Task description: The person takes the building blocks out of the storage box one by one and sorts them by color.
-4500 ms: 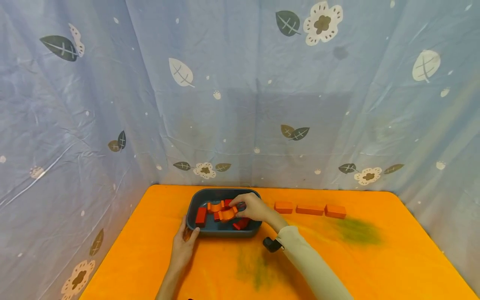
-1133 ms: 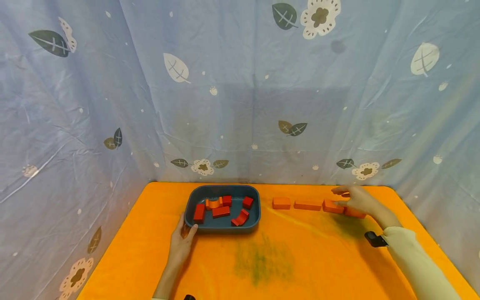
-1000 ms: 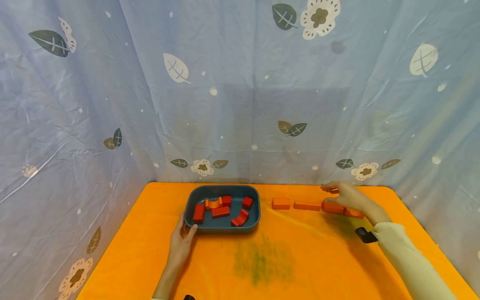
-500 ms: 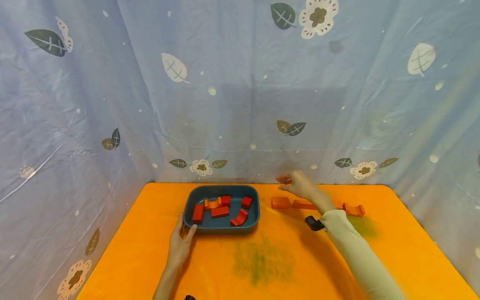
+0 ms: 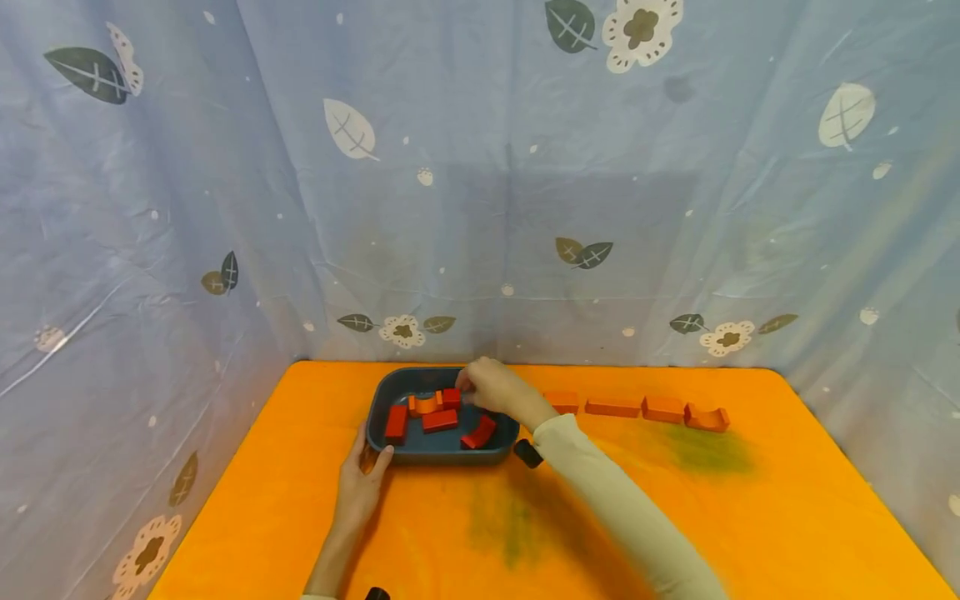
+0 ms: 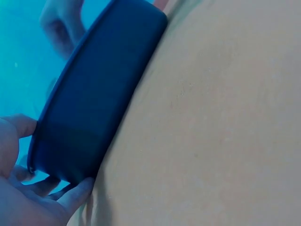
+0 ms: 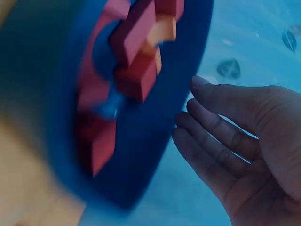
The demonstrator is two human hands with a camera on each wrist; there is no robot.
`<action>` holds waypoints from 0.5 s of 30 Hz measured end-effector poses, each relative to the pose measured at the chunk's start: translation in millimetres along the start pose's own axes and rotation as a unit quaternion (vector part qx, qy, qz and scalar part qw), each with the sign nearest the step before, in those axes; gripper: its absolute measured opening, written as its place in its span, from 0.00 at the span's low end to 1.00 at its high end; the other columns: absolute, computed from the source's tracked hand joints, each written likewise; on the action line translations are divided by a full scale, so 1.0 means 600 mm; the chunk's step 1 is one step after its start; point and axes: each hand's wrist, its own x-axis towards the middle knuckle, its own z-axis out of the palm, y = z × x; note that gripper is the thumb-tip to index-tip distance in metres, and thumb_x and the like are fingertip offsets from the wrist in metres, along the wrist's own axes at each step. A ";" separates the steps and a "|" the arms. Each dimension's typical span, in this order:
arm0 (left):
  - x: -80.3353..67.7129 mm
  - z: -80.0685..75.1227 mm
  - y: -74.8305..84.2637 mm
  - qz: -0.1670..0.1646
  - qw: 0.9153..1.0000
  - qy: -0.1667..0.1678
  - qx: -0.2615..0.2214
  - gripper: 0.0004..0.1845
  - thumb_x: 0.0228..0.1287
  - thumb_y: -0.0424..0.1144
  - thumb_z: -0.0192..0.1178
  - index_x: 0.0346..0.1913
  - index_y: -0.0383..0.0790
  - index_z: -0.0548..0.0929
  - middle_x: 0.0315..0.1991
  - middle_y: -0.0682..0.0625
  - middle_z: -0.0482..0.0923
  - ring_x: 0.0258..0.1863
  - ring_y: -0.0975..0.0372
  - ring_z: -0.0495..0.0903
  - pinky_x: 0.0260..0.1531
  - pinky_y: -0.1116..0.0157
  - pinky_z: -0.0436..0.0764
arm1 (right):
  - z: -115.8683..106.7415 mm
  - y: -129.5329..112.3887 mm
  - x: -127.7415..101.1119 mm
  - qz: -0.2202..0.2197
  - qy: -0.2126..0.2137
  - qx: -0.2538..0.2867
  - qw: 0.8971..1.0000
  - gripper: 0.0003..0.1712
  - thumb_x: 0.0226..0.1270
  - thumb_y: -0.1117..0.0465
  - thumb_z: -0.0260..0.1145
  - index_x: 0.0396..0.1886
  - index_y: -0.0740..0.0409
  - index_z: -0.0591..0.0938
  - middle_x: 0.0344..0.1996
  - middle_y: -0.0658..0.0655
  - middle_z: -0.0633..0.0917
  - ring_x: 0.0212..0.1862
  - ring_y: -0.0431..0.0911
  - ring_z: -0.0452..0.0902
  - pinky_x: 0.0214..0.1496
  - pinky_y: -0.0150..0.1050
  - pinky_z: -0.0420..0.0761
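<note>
A dark blue-grey tray point(image 5: 450, 457) holds several toy building blocks. My left hand point(image 5: 358, 483) grips its left end, the thumb at the rim and the fingers along the side and base in the left wrist view. Over the tray's right part hovers my right hand point(image 5: 498, 390), fingers loosely bent and holding nothing in the right wrist view. Left of it lie a red cube point(image 5: 452, 398), an orange arched block point(image 5: 426, 405) and red oblong blocks point(image 5: 439, 421). A red arched block point(image 5: 479, 433) sits below the hand. Another red cube point(image 7: 102, 147) shows in the right wrist view, hidden by the hand from above.
Right of the tray, a row runs along the orange tabletop point(image 5: 810, 500): orange oblong blocks point(image 5: 612, 407), then an orange arched block point(image 5: 707, 417) at the right end, hollow side up. A patterned blue curtain point(image 5: 510, 208) stands behind and at both sides.
My right hand took an orange arched block from the tray; it now sits at the row's right end. The hand has since swept left, back over the tray. My left hand has stayed at the tray.
</note>
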 end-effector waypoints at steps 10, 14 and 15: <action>0.001 -0.003 0.003 -0.005 1.000 0.001 0.007 0.40 0.73 0.37 0.56 0.77 0.32 0.45 0.77 0.35 0.45 0.73 0.41 0.52 0.70 0.47 0.58 | 0.056 -0.050 0.068 0.034 -0.006 -0.074 0.997 0.14 0.62 0.66 0.71 0.49 0.58 0.88 0.46 0.52 0.87 0.49 0.46 0.83 0.52 0.36 0.82; 0.001 -0.004 0.003 0.003 1.000 0.002 0.011 0.39 0.73 0.37 0.56 0.77 0.31 0.46 0.76 0.35 0.47 0.73 0.42 0.53 0.70 0.47 0.58 | 0.074 -0.061 0.085 0.062 -0.011 -0.089 0.994 0.14 0.63 0.63 0.71 0.49 0.56 0.87 0.46 0.51 0.87 0.49 0.44 0.82 0.53 0.35 0.81; 0.001 -0.004 0.002 0.006 1.000 0.002 0.011 0.39 0.73 0.36 0.56 0.77 0.31 0.46 0.76 0.34 0.47 0.73 0.42 0.54 0.70 0.47 0.59 | 0.078 -0.063 0.087 0.067 -0.015 -0.096 0.993 0.13 0.63 0.62 0.71 0.48 0.55 0.87 0.46 0.50 0.87 0.48 0.44 0.82 0.53 0.34 0.81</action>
